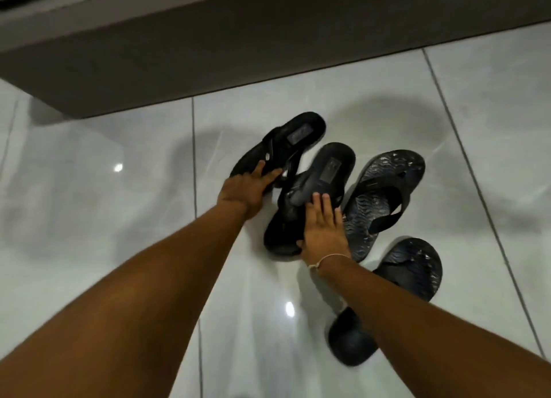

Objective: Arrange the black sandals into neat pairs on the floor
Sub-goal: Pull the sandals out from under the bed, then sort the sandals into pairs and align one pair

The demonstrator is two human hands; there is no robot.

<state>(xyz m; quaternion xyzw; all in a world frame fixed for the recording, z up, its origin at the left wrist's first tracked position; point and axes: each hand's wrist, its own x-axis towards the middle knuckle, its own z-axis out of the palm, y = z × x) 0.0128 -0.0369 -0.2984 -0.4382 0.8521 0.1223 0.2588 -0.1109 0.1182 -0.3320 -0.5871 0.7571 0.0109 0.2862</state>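
Note:
Several black sandals lie on the glossy white tile floor (119,218). My left hand (246,190) grips the toe end of the far-left smooth sandal (286,141), which points up and right. My right hand (325,233) holds the smooth sandal (325,171) beside it, fingers over the strap and thumb under its sole edge. To the right lies a wave-patterned sandal (384,201) with a wide strap. A second patterned sandal (411,266) sits lower right, partly hidden by my right forearm, its toe end (351,344) showing below the arm.
A dark grey wall or cabinet base (208,54) runs along the back, close behind the sandals. Bare tile stretches to the left and far right. Bright light spots reflect on the floor.

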